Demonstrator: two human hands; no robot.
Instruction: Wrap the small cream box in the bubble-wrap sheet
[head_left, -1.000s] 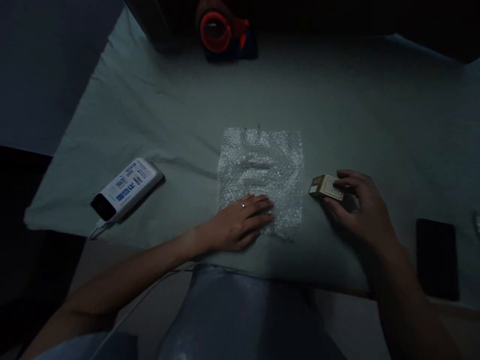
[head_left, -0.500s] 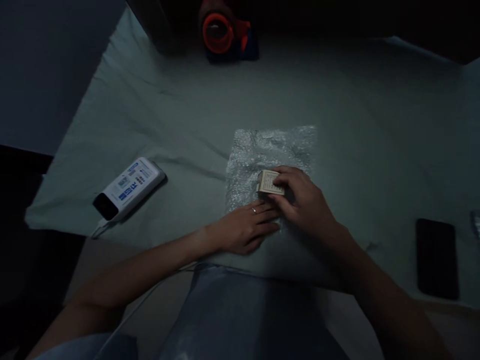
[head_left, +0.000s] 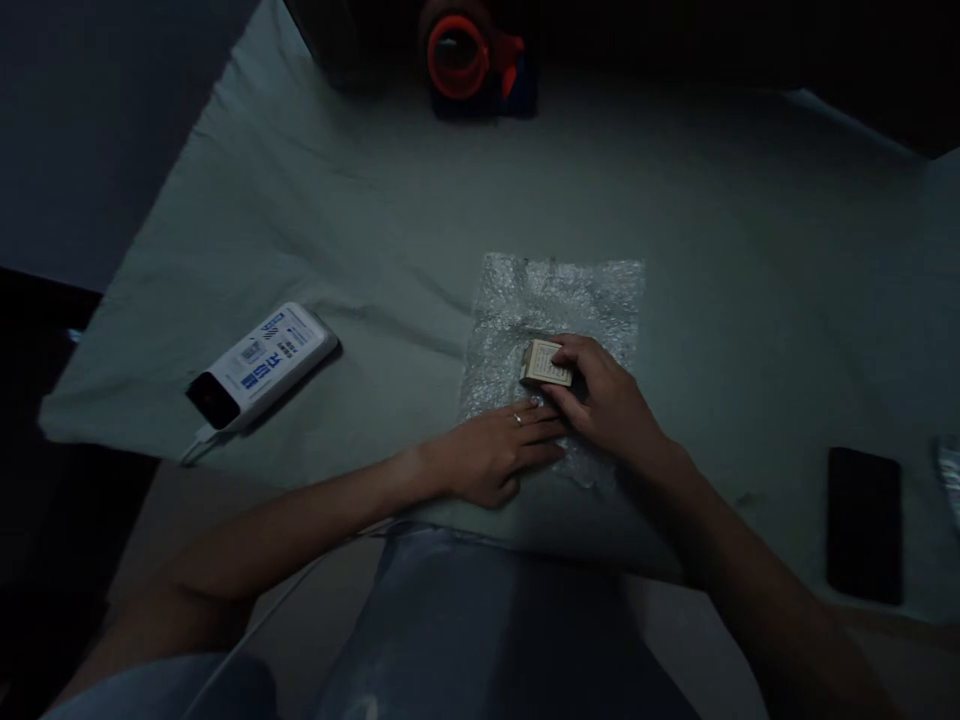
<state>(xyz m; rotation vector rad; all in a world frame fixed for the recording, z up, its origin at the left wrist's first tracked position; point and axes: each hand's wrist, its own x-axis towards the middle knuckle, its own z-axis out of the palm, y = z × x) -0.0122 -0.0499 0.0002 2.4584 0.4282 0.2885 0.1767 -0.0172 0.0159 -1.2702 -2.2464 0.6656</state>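
A sheet of bubble wrap [head_left: 517, 300] lies on the cloth in front of me. Over its middle is a small cream-coloured box [head_left: 546, 363] with printed text on its upper face. My right hand [head_left: 604, 400] grips this box from the right, thumb on the near side and fingers on the far side. My left hand [head_left: 502, 452], with a ring on one finger, lies flat with its fingers stretched across the near part of the bubble wrap, just below the box. The right thumb hides some of the left fingertips' surroundings.
A pale green cloth [head_left: 360, 220] covers the table. On the left lies a white power bank [head_left: 266, 360] with a cable plugged in. An orange and blue tape dispenser [head_left: 480, 65] stands at the back. A black phone [head_left: 864, 525] rests at the right.
The box has come down a little and sits flatter over the bubble wrap, still in my right hand. My left hand stays flat. The whole view has shifted slightly.
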